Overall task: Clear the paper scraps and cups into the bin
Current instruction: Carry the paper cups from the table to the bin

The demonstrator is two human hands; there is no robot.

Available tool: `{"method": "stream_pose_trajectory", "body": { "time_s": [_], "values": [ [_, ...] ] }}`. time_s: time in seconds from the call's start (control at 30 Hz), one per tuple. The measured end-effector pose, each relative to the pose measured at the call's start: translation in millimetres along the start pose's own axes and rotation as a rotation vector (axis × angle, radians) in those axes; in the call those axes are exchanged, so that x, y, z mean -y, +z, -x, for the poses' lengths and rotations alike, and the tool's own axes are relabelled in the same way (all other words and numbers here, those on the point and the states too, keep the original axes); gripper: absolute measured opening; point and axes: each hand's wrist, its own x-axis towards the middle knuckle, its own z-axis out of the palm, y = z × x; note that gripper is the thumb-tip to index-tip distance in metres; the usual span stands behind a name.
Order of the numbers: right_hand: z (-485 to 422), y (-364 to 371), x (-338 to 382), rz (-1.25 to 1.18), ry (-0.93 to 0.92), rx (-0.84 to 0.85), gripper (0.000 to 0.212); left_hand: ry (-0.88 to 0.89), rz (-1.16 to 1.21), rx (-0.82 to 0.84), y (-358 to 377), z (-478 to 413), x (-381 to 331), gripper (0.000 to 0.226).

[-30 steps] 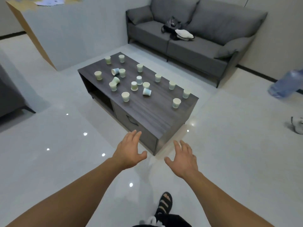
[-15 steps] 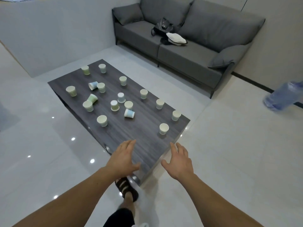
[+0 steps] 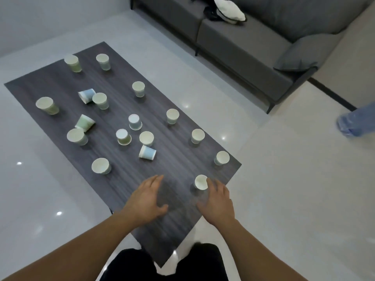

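A pale glossy floor and a grey sofa frame a dark wood-grain desk scattered with small paper cups. Most stand upright, two are turned upside down near the middle, and three lie tipped on their sides. No bin and no paper scraps show from here. The nearest cup stands upright by the desk's near right edge. The right hand hovers at it with fingers apart and loosely extended, tips just beside the rim; whether they touch it I cannot tell. The left hand hangs over bare wood, fingers apart, holding nothing. These cups look thin and very light, likely empty, so they should lift with no effort but could crush or skid away under a heavy touch. A gentle pinch around the side wall, just below the stiffer rolled rim, seems the safest hold, and the upright ones could probably be nested into a stack for carrying.
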Motion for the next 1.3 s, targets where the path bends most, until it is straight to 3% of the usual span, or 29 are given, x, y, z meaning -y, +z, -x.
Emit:
{"method": "stream_pose_trajectory", "body": {
  "time_s": [0.17,0.43,0.53,0.6,0.73,0.83,0.9,1.0,1.03,1.07,1.17,1.3],
  "values": [
    [-71,19,-18,0.056,-0.040,0.103,0.077,-0.086,0.068,0.058,30,-44,5,0.099],
    [-176,83,-63,0.218,-0.321,0.294,0.093,-0.266,0.211,0.018,115,-137,-2,0.098],
    [-196,101,-80,0.235,-0.443,0.342,0.085,-0.321,0.250,0.031,149,-161,-6,0.101],
    [-202,106,-89,0.134,-0.445,0.344,0.076,-0.339,0.256,0.043,167,-169,-6,0.104],
    [-204,94,-93,-0.253,-0.204,0.404,0.078,-0.297,0.288,0.062,181,-181,-19,0.104],
    [-199,71,-94,-0.435,-0.292,0.521,0.077,-0.211,0.389,0.063,175,-199,-39,0.075],
    [-204,51,-102,-0.376,-0.324,0.353,0.081,-0.208,0.383,0.043,169,-211,-48,0.064],
    [-233,29,-115,-0.168,-0.358,-0.144,0.073,-0.289,0.359,-0.003,167,-219,-49,0.074],
    [-246,26,-118,-0.107,-0.352,-0.219,0.074,-0.313,0.357,0.000,168,-219,-48,0.078],
    [-259,25,-119,-0.033,-0.341,-0.218,0.079,-0.325,0.354,0.006,169,-219,-46,0.081],
    [-288,35,-128,0.186,-0.279,-0.009,0.090,-0.358,0.369,0.007,171,-214,-43,0.082],
    [-291,53,-135,0.171,-0.255,0.177,0.066,-0.372,0.269,-0.119,168,-198,-40,0.078]
  ]
}}
